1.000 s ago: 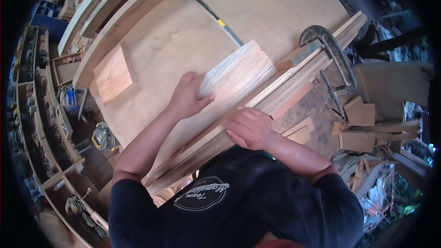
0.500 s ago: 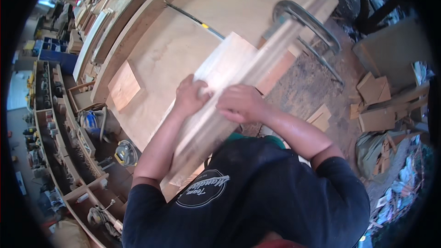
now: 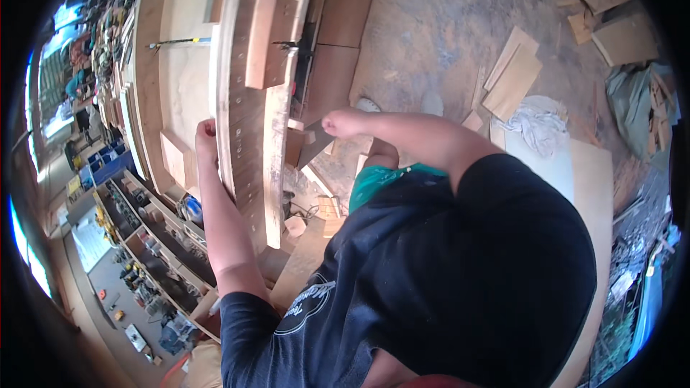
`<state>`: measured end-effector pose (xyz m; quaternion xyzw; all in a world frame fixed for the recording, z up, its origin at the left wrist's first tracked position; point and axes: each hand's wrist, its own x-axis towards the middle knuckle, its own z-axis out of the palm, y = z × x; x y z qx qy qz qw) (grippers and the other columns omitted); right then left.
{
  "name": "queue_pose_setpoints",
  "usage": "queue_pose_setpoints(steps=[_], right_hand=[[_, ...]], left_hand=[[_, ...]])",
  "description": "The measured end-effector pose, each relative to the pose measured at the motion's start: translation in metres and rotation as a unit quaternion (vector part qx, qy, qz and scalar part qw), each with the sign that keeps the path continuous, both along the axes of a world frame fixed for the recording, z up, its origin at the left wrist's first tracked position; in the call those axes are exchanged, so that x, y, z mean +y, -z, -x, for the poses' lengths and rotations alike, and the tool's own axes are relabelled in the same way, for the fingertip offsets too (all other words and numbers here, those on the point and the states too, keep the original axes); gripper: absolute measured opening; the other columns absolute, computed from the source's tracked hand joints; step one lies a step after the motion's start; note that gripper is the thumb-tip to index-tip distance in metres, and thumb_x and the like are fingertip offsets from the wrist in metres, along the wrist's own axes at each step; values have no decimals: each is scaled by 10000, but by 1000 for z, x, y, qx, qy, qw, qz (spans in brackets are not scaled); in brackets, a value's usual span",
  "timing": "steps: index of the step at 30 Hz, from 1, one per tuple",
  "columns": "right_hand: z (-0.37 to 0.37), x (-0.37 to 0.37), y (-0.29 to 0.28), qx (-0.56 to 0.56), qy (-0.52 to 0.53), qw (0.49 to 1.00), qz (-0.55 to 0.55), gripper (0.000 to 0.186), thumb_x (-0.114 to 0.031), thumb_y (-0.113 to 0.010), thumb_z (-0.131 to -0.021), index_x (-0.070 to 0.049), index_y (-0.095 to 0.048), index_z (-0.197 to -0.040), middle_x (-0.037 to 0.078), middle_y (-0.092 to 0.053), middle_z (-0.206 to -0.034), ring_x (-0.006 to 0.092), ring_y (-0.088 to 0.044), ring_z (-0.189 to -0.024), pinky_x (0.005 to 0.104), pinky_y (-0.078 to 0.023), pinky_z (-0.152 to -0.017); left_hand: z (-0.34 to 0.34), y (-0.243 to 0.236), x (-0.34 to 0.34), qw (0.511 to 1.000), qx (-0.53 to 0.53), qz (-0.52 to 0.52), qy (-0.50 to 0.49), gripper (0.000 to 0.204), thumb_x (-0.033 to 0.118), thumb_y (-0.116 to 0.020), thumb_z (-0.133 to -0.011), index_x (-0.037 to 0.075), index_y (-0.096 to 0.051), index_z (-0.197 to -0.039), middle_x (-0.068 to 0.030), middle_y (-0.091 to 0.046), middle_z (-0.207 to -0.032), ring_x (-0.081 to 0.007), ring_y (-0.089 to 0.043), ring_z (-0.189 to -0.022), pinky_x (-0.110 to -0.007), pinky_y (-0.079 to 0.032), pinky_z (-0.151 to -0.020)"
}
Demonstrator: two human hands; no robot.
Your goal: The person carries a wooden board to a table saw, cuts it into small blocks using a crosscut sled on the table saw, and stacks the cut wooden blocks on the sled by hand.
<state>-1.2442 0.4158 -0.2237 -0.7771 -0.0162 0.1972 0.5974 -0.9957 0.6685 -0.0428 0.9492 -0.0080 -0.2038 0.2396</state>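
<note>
My left hand (image 3: 206, 140) is at the left side of a long laminated board (image 3: 226, 72), its fingers curled, with what they grip hidden. A reddish wood block (image 3: 267, 43) sits on the board assembly with a dark clamp fitting (image 3: 286, 46) at its side. My right hand (image 3: 342, 123) is closed, held right of the assembly above the floor; I cannot make out anything in it. Left of the boards lie a plywood panel (image 3: 183, 79), a bar clamp (image 3: 180, 43) and a flat wood piece (image 3: 175, 158).
Divided wooden tool shelves (image 3: 154, 251) and a blue bin (image 3: 108, 162) stand at the left. Wood offcuts (image 3: 514, 75) lie on the dusty floor (image 3: 445, 14) to the right, with a white cloth (image 3: 532, 122). More plywood (image 3: 611, 39) and a grey-green tarp (image 3: 629, 100) are at the far right.
The view has swung round, so the boards run upright in the picture. My right hand has left the board edge for a spot right of it; my left hand is farther left.
</note>
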Motion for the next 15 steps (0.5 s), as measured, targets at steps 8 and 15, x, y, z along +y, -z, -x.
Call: queue_pose_setpoints(steps=[8, 15], right_hand=[[-100, 69, 21, 71, 184, 980, -5, 482, -234, -587, -875, -121, -533, -1341, 202, -654, -1145, 364, -645, -1026, 451, -511, -895], [-132, 89, 14, 194, 302, 805, -472, 410, -171, -560, -863, -45, -558, -1254, 229, -637, -1160, 364, -620, -1067, 441, -508, -881]], left_hand=[[7, -30, -10, 993, 82, 27, -80, 220, 96, -586, -912, 48, -579, -1126, -73, -643, -973, -148, -588, -846, -296, -501, -744], [27, -53, -58, 997, -17, -59, 54, 230, 147, -698, -850, 41, -660, -1051, -74, -680, -989, -171, -599, -972, -302, -467, -889]])
